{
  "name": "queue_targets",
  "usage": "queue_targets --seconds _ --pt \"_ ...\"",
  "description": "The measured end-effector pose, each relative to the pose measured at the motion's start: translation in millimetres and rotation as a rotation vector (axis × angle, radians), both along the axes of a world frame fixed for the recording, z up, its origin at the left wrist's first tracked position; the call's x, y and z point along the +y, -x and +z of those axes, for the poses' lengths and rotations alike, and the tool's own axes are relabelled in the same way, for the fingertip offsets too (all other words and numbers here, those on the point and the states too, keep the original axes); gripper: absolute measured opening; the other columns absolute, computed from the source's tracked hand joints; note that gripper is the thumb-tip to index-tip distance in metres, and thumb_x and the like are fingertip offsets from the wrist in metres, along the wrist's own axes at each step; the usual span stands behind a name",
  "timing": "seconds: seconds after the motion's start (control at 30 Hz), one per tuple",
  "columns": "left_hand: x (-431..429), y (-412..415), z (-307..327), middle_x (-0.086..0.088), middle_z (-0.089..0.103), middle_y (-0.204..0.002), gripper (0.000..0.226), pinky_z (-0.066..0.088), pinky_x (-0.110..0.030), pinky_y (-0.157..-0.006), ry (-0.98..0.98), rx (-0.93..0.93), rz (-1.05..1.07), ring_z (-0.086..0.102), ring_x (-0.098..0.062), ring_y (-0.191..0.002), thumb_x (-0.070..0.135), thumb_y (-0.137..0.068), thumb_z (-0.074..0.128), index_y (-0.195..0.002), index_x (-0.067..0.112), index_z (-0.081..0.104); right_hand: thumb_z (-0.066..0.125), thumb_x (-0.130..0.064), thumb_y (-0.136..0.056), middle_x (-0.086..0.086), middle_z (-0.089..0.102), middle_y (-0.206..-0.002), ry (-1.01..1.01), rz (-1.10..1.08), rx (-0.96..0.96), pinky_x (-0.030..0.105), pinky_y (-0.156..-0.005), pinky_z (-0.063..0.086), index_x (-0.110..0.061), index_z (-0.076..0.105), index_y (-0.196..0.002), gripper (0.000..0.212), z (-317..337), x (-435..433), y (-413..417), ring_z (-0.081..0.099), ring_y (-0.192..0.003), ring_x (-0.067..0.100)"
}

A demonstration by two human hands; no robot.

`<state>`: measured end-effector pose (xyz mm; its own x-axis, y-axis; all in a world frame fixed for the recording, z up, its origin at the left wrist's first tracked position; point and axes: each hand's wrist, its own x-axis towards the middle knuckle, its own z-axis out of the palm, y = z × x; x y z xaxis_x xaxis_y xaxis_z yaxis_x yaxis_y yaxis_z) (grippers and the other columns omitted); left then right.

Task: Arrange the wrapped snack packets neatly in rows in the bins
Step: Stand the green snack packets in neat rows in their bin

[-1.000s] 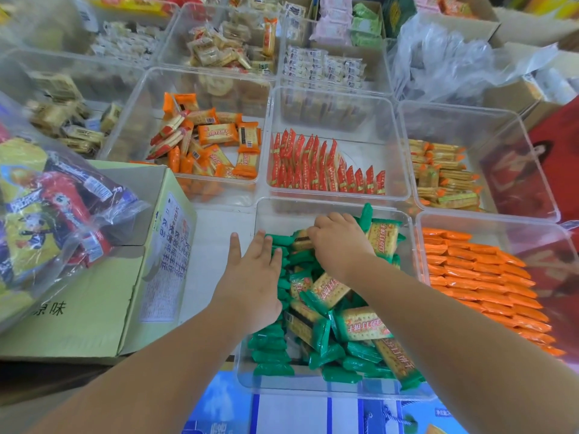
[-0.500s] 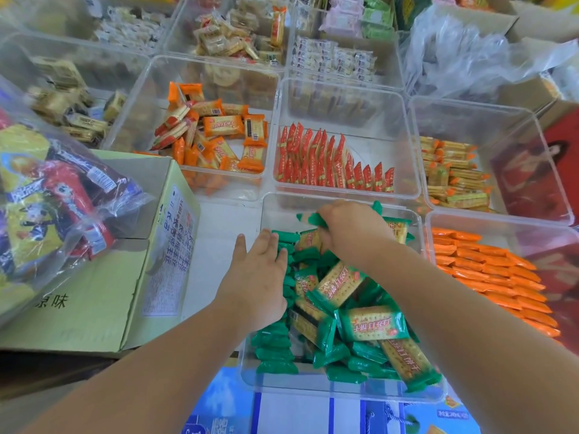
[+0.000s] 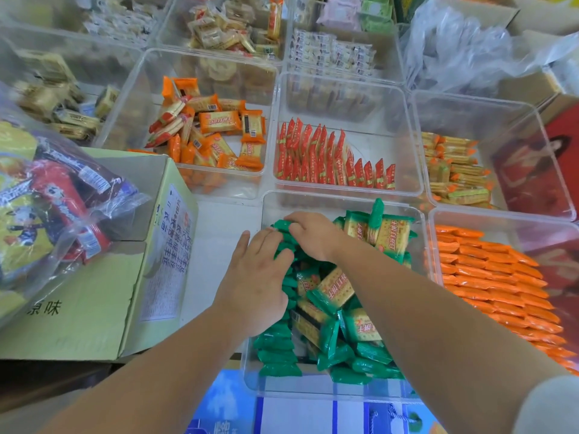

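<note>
Green packets point(image 3: 360, 328) heaped in clear bin point(image 3: 313, 390), lower centre of frame; row standing along left wall. Left hand point(image 3: 253, 277) flat, fingers straight, bracing row. Right hand point(image 3: 313, 236) pinching packet at far end. Best: slot it upright, tight against neighbours

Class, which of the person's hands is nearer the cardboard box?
Left. The left hand lies right of the cardboard box; the right hand is farther right, gripping green packets.
</note>
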<state>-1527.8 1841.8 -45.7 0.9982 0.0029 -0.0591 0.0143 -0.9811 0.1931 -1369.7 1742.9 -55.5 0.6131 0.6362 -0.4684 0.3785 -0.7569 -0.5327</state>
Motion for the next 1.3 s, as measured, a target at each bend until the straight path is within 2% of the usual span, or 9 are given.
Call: queue_targets --seconds 0.13,0.43,0.6,0.77,0.87,0.97,1.1,1.2,1.3 --pt "-2.0 2.9 -2.0 -0.015 0.030 -0.153 0.061 0.015 -0.062 -0.119 0.032 -0.062 0.128 0.020 -0.038 -0.147 0.020 -0.062 0.067 -0.122 0.021 0.051 0.042 -0.022 -0.106 0.012 0.063 -0.132 0.060 0.075 -0.053 0.026 -0.083 0.036 -0.013 0.060 -0.133 0.034 -7.0 4.6 -9.1 0.055 -0.119 0.030" --pt "-1.9 1.6 -9.7 -0.006 -0.004 -0.162 0.103 0.011 -0.060 -0.121 0.065 0.038 0.228 0.002 -0.032 -0.151 0.030 -0.073 0.065 -0.155 0.035 0.002 0.044 -0.020 -0.105 0.014 0.059 -0.137 0.023 -0.030 -0.047 0.030 -0.092 0.042 -0.013 0.052 -0.142 0.038 -1.7 15.2 4.1 0.055 -0.121 0.030" --pt "-0.4 1.1 -10.6 -0.002 -0.011 -0.163 0.101 0.004 -0.060 -0.121 0.082 0.031 0.208 -0.003 -0.032 -0.151 0.031 -0.075 0.062 -0.156 0.036 0.002 0.049 -0.028 -0.103 0.001 0.051 -0.149 -0.143 -0.054 -0.173 0.033 -0.107 0.041 -0.022 0.046 -0.148 0.045 27.8 -20.7 39.4 0.050 -0.132 0.021" --pt "-1.2 5.0 -0.5 -0.010 0.014 -0.161 0.085 0.008 -0.061 -0.119 0.053 -0.041 0.191 0.011 -0.036 -0.149 0.030 -0.076 0.065 -0.153 0.028 0.029 0.062 -0.046 -0.094 -0.004 0.066 -0.090 -0.154 -0.102 -0.374 0.030 -0.073 0.050 -0.020 0.070 -0.111 0.032 53.9 -88.0 105.2 0.058 -0.086 0.014" --pt "-7.0 14.0 10.8 -0.016 0.050 -0.138 0.054 0.032 -0.060 -0.109 0.064 -0.152 0.133 0.042 -0.040 -0.133 0.023 -0.074 0.073 -0.125 0.011 0.061 0.060 -0.066 -0.085 -0.005 0.067 -0.097 0.022 -0.103 -0.352 0.029 -0.080 0.048 -0.023 0.069 -0.116 0.053 52.5 -119.6 146.7 0.058 -0.095 0.016" --pt "-26.1 42.9 16.4 -0.007 0.062 -0.106 0.026 0.042 -0.052 -0.096 0.149 -0.156 0.047 0.059 -0.034 -0.107 0.030 -0.075 0.070 -0.092 0.010 0.068 0.053 -0.072 -0.085 -0.007 0.058 -0.113 0.204 -0.060 -0.317 0.036 -0.094 0.042 -0.028 0.063 -0.123 0.059 40.0 -137.1 172.2 0.049 -0.113 0.021" --pt "-64.3 102.0 15.4 0.010 0.064 -0.109 0.037 0.028 -0.068 -0.108 0.113 0.015 -0.004 0.057 -0.021 -0.121 0.055 -0.086 0.045 -0.093 0.028 0.069 0.044 -0.073 -0.086 -0.008 0.056 -0.127 0.226 -0.128 -0.284 0.042 -0.100 0.036 -0.031 0.049 -0.136 0.065 26.3 -136.1 183.3 0.039 -0.125 0.024" --pt "-73.2 124.8 16.4 0.009 0.065 -0.126 0.053 0.019 -0.076 -0.109 0.003 0.113 -0.095 0.055 -0.025 -0.130 0.066 -0.090 0.037 -0.116 0.031 0.067 0.042 -0.077 -0.085 -0.006 0.058 -0.134 0.206 -0.150 -0.249 0.046 -0.101 0.033 -0.032 0.033 -0.150 0.079 21.6 -134.3 183.0 0.035 -0.131 0.025" --pt "-67.5 124.4 22.9 0.009 0.040 -0.156 0.074 -0.012 -0.071 -0.110 -0.040 0.302 -0.138 0.027 -0.022 -0.149 0.079 -0.086 0.025 -0.145 0.039 0.043 0.035 -0.078 -0.088 -0.004 0.059 -0.134 0.248 -0.162 -0.210 0.050 -0.099 0.032 -0.033 0.037 -0.149 0.075 20.6 -126.5 179.7 0.035 -0.133 0.028"
